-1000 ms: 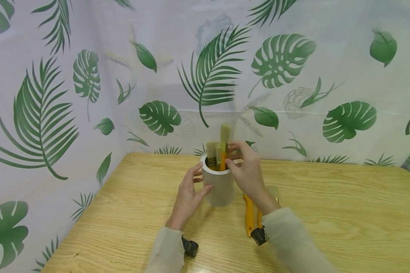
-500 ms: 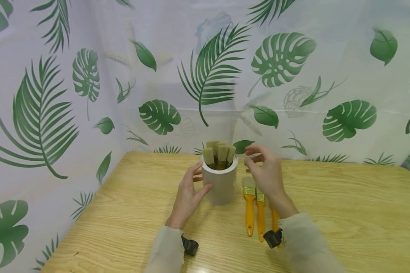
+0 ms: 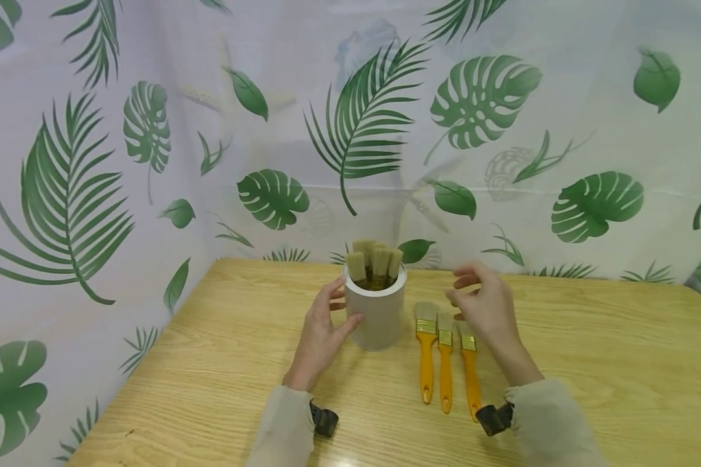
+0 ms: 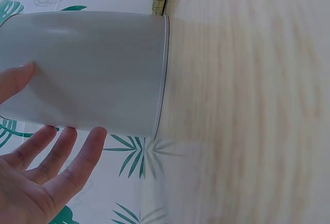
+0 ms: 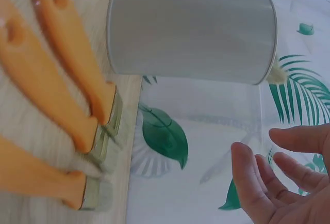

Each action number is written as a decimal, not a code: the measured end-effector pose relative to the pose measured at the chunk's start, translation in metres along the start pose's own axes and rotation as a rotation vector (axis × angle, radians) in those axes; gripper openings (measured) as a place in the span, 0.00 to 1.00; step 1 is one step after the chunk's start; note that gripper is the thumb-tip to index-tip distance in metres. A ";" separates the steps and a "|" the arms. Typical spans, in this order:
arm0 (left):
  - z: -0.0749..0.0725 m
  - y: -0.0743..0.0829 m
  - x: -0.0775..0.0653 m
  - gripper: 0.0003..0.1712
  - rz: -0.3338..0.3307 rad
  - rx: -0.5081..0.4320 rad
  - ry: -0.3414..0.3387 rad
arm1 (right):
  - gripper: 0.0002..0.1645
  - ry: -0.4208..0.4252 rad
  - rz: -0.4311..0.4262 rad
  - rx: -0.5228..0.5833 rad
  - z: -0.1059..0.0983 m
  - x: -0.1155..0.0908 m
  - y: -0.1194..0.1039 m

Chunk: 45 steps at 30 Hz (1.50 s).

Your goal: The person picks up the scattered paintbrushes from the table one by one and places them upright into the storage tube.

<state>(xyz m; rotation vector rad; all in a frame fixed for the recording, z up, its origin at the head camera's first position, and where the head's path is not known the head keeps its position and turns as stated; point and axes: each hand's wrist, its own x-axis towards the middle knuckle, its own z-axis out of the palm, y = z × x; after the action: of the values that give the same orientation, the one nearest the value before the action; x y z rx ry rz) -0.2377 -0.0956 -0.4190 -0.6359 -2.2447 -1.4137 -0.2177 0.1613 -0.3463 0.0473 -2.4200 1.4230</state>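
Leafy cloth [image 3: 385, 149] hangs behind a wooden table [image 3: 210, 370]. The left hand [image 3: 321, 337] holds a grey can [image 3: 377, 319], thumb in front, fingers at its left side. Paintbrushes [image 3: 380, 261] stand in the can, bristles up. Right of the can, three orange-handled brushes [image 3: 446, 373] lie long ways, bristles toward the cloth, handles the other way. The right hand [image 3: 488, 308] is nearer to them, up by the bristle ends, fingers loosely bent, holding nothing. Half a second ago it was closer to the can and hid part of them.
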 end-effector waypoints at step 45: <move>-0.001 0.004 -0.001 0.39 -0.073 -0.014 -0.029 | 0.30 -0.327 0.390 0.022 -0.030 -0.022 0.067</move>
<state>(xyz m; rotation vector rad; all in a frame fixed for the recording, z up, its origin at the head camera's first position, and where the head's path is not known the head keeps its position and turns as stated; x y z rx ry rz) -0.2342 -0.0950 -0.4160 -0.5883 -2.3040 -1.4654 -0.2017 0.2169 -0.3962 -0.2144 -2.7932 1.7214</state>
